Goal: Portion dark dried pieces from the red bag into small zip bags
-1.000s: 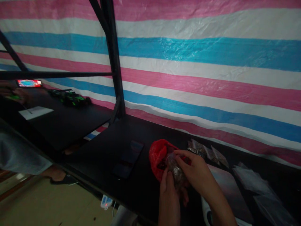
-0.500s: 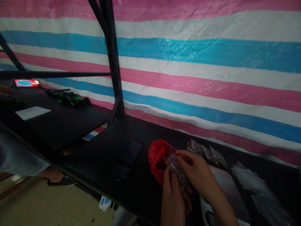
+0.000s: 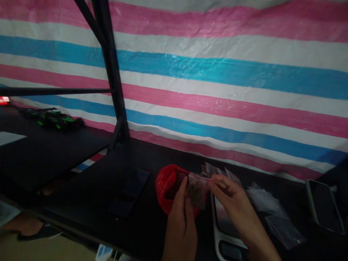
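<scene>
Dark table (image 3: 152, 232), hands (image 3: 202, 203) pinching clear bag (image 3: 197, 188)

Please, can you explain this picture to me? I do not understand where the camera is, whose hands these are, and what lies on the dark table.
The camera sits on a person's head and looks down at that person's own two hands. The left hand and right hand together hold a small clear bag with dark contents. Behind it, on the black table, lies a red bag. Nearby lie a phone, a white tray and more clear bags. A striped tarp hangs behind.
</scene>
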Demonstrator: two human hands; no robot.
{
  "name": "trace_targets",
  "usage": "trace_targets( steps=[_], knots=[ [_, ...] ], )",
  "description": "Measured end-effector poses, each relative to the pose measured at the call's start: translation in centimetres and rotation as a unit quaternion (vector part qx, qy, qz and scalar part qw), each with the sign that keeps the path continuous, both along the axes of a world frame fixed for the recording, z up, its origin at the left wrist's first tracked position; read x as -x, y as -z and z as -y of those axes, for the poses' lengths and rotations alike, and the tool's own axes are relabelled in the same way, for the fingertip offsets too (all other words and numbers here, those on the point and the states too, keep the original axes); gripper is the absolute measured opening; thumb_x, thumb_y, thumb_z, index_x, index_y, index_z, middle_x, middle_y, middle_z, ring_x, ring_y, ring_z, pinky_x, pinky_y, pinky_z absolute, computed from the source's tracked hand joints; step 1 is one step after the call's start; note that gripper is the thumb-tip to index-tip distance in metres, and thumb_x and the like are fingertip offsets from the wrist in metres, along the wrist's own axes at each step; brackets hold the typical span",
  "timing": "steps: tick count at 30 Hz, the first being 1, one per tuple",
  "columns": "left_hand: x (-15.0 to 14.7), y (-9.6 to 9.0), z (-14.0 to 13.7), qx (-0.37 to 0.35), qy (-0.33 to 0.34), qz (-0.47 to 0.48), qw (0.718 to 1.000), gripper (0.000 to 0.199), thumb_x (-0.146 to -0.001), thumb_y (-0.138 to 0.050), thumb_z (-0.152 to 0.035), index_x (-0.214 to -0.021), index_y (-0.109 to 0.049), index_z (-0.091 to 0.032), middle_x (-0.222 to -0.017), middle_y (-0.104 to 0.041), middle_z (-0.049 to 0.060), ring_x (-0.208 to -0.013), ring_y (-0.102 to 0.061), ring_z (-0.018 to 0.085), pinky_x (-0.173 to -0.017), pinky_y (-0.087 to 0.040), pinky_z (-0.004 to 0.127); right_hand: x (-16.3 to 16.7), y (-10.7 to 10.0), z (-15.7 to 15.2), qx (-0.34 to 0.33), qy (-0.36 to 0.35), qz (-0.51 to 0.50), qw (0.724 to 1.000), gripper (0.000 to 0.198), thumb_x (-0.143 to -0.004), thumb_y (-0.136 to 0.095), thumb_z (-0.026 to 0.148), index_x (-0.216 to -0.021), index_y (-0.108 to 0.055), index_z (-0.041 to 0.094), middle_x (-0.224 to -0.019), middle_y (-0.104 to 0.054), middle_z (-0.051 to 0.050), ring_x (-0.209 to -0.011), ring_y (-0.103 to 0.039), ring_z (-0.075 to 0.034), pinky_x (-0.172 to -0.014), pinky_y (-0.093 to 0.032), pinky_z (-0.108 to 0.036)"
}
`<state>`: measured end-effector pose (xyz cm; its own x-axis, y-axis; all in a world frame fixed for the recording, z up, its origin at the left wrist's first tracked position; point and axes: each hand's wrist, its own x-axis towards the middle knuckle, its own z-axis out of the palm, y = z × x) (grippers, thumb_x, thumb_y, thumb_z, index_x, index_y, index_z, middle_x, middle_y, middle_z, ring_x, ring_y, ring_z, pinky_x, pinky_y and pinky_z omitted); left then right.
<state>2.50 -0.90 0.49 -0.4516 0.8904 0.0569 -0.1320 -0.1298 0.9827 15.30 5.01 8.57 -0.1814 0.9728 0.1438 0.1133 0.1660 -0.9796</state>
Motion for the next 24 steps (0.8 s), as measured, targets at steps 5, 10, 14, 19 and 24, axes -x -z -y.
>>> trace_targets(
  steps=[5,10,14,19,24],
  knots=[
    [-0.7,-0.6,0.4,0.002,-0.048,-0.054,0.997,0.052,-0.104,-0.051,-0.049,-0.148,-0.060,-0.024,-0.128,-0.073,0.013,-0.122,-0.068,0.027,-0.108,-0.050,0.039,-6.0,-0.6,0.4,0.012,0.095,0.054,0.994,0.041,-0.076,-0.079,0.064,-0.080,-0.072,0.023,-0.068,-0.066,-0.001,-0.068,-0.062,-0.020,-0.064,-0.051,-0.029],
    [-0.6,0.3,-0.1,0.012,-0.035,-0.115,0.993,0.053,-0.105,-0.044,-0.055,-0.145,-0.058,-0.022,-0.114,-0.072,0.010,-0.105,-0.070,0.025,-0.099,-0.052,0.039,-10.8,2.4,-0.5,0.039,0.123,0.117,0.985,0.041,-0.071,-0.079,0.064,-0.074,-0.073,0.023,-0.072,-0.073,-0.003,-0.070,-0.067,-0.024,-0.065,-0.053,-0.034],
    [-1.0,1.2,-0.6,-0.001,-0.034,-0.150,0.988,0.049,-0.105,-0.044,-0.054,-0.136,-0.062,-0.022,-0.116,-0.073,0.012,-0.109,-0.069,0.027,-0.098,-0.053,0.041,-12.2,4.8,-1.8,-0.007,0.184,0.160,0.970,0.045,-0.073,-0.073,0.065,-0.086,-0.078,0.022,-0.083,-0.080,-0.008,-0.075,-0.071,-0.028,-0.071,-0.056,-0.040],
    [-2.2,1.9,-0.5,-0.025,-0.047,-0.165,0.985,0.041,-0.106,-0.043,-0.049,-0.130,-0.064,-0.022,-0.119,-0.074,0.012,-0.111,-0.070,0.027,-0.100,-0.053,0.042,-13.6,5.8,-2.8,-0.054,0.263,0.177,0.947,0.052,-0.075,-0.066,0.068,-0.092,-0.079,0.020,-0.096,-0.082,-0.013,-0.087,-0.073,-0.031,-0.084,-0.056,-0.046],
    [-2.3,2.7,-0.3,-0.035,-0.046,-0.166,0.984,0.041,-0.103,-0.051,-0.052,-0.125,-0.067,-0.021,-0.103,-0.076,0.010,-0.093,-0.073,0.025,-0.085,-0.058,0.037,-14.5,6.3,-3.1,-0.054,0.265,0.175,0.947,0.052,-0.079,-0.065,0.070,-0.089,-0.079,0.022,-0.094,-0.083,-0.011,-0.086,-0.074,-0.031,-0.085,-0.055,-0.046]
  ],
)
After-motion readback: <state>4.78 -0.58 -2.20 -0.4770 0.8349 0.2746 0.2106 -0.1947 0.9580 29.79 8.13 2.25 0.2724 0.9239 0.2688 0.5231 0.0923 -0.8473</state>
